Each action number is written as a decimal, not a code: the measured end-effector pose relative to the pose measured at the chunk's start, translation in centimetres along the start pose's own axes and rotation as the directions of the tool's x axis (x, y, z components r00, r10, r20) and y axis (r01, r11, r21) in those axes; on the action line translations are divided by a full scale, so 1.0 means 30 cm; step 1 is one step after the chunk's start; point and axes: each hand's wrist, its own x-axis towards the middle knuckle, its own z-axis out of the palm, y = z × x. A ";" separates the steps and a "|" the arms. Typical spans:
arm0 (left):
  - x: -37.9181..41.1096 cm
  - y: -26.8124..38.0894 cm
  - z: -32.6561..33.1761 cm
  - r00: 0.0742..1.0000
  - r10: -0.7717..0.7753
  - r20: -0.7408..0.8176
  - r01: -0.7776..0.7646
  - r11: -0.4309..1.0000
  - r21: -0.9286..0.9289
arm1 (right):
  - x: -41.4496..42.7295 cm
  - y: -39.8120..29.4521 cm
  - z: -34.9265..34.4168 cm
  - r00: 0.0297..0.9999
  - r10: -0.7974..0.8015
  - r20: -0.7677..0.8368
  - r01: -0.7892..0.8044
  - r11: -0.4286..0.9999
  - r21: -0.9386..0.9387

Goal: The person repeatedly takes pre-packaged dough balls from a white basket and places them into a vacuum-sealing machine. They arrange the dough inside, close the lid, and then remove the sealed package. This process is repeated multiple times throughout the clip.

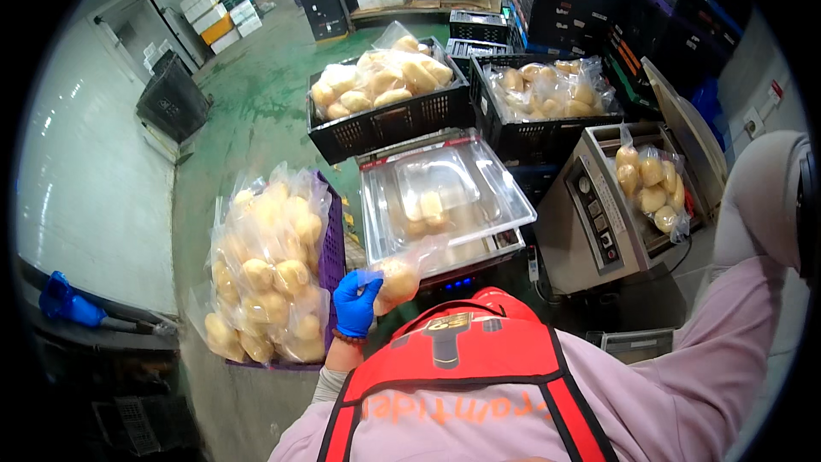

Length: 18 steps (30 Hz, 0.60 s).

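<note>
My left hand [355,305], in a blue glove, pinches the edge of a clear plastic bag of peeled potatoes [396,279]. The bag hangs at the front edge of a vacuum packing machine with a transparent lid [442,173]. Pale potatoes [428,206] show through that lid. To the left, many bagged potatoes [266,269] are heaped over a purple plastic crate [332,244]. On the right, a second vacuum packing machine [593,218] has its lid raised, and bags of potatoes [653,187] lie on it. My right arm reaches up at the right edge; its hand is out of view.
Two black crates hold bagged potatoes: one behind the near machine [391,123], another to its right [545,131]. Tall stacks of dark crates [571,6] line the back right. A grey bin [172,99] stands by the left wall. Blue gloves [67,301] lie at far left.
</note>
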 end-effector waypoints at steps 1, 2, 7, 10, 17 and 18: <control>-0.004 -0.002 -0.002 1.000 -0.001 -0.019 0.001 1.000 0.004 | -0.016 0.009 0.013 1.000 -0.026 -0.015 0.027 0.998 0.049; -0.009 -0.004 -0.008 1.000 -0.003 -0.015 0.003 1.000 0.005 | -0.036 0.022 0.028 0.997 -0.060 -0.039 0.065 0.990 0.122; -0.057 -0.014 -0.023 0.990 -0.138 -0.015 0.139 0.987 0.076 | -0.151 0.155 0.399 0.995 -0.097 0.018 0.023 0.400 0.916; -0.097 -0.028 -0.008 0.969 -0.241 -0.050 0.245 0.966 0.087 | -0.179 0.139 0.968 0.843 0.191 0.503 -0.455 -0.246 0.856; -0.183 -0.109 0.046 0.867 -0.476 -0.146 0.489 0.869 0.076 | -0.119 0.251 1.925 0.736 0.640 0.222 -0.665 0.620 0.416; -0.190 -0.125 0.053 0.865 -0.473 -0.166 0.489 0.869 0.075 | -0.080 0.292 1.977 0.818 0.574 -0.039 -0.520 0.766 0.379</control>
